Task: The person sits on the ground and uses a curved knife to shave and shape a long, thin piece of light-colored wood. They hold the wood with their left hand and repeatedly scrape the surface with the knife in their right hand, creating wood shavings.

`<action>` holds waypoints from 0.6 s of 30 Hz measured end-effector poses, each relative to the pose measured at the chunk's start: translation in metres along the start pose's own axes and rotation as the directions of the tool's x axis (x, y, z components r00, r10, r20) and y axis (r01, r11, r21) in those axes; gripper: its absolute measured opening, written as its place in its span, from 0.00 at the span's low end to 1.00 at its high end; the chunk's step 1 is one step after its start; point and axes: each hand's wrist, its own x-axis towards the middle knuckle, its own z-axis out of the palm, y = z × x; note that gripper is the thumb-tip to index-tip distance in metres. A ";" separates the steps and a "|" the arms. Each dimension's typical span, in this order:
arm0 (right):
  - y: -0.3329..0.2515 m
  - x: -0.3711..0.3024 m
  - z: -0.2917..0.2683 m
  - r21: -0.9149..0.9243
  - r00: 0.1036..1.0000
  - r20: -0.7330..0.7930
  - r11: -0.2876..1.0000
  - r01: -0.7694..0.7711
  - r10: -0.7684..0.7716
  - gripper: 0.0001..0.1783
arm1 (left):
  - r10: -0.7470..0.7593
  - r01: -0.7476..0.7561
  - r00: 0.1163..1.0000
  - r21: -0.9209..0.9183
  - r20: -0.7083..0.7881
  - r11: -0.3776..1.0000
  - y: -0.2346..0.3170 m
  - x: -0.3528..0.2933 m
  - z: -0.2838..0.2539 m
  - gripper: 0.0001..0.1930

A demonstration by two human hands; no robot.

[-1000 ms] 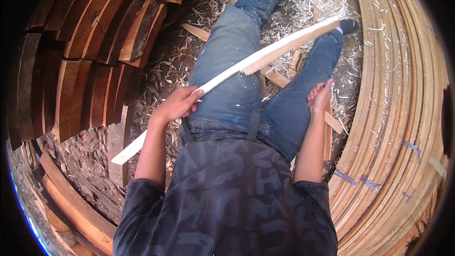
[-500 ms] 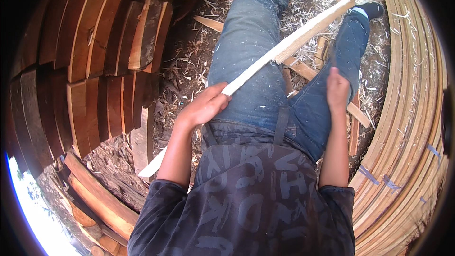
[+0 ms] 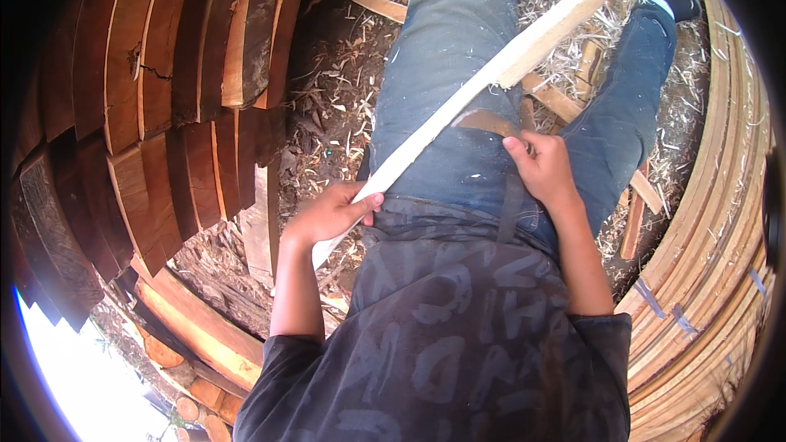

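A long pale wooden strip (image 3: 434,124) lies slantwise across my thigh, broader at its far right end, with a step in its lower edge. Near its thin lower end my left hand (image 3: 332,211) is closed round it, thumb on top. My right hand (image 3: 542,165) is closed on a knife. Its brownish blade (image 3: 486,121) points left, the tip at or close to the strip's lower edge. The knife's handle is hidden in the fist.
Reddish-brown boards (image 3: 155,57) are stacked at the left. Long thin wooden strips (image 3: 679,295), tied with bluish bands, lie along the right. Shavings (image 3: 557,41) and wood offcuts (image 3: 557,98) litter the ground around my legs. Cut logs (image 3: 164,352) lie at the lower left.
My right hand has come left from beside the right thigh, bringing the blade to the strip. My left hand has shifted slightly down and left, now gripping nearer the strip's thin end.
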 end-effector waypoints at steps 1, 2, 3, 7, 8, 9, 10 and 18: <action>-0.001 -0.001 -0.002 -0.051 0.998 -0.013 0.997 0.059 -0.060 0.27 | -0.007 0.008 1.000 -0.078 0.009 0.997 -0.004 -0.002 0.003 0.14; -0.003 -0.003 -0.004 -0.102 0.993 -0.025 0.988 0.116 -0.119 0.27 | -0.013 0.016 1.000 -0.154 0.019 0.988 -0.006 -0.005 0.006 0.15; -0.012 -0.007 -0.008 -0.103 0.994 -0.004 0.989 0.109 -0.110 0.26 | -0.001 -0.005 0.999 -0.163 -0.034 0.987 -0.007 -0.006 0.011 0.16; -0.034 -0.017 -0.005 -0.241 0.982 0.011 0.953 0.183 -0.186 0.27 | 0.026 -0.028 1.000 -0.211 -0.016 0.977 0.029 0.006 0.026 0.16; -0.035 -0.018 -0.003 -0.273 0.985 0.011 0.947 0.170 -0.174 0.28 | 0.023 -0.027 1.000 -0.205 -0.021 0.978 0.035 0.009 0.031 0.16; -0.035 -0.016 -0.001 -0.302 0.986 0.008 0.940 0.159 -0.164 0.28 | 0.020 -0.025 0.999 -0.197 -0.029 0.980 0.041 0.012 0.035 0.16; -0.035 -0.014 0.000 -0.331 0.988 0.005 0.932 0.147 -0.154 0.28 | 0.017 -0.024 0.999 -0.189 -0.038 0.982 0.044 0.014 0.039 0.16; -0.021 0.005 0.013 -0.422 0.972 -0.203 0.906 0.024 -0.120 0.30 | 0.063 -0.081 0.990 -0.151 -0.123 0.985 0.043 0.019 0.049 0.16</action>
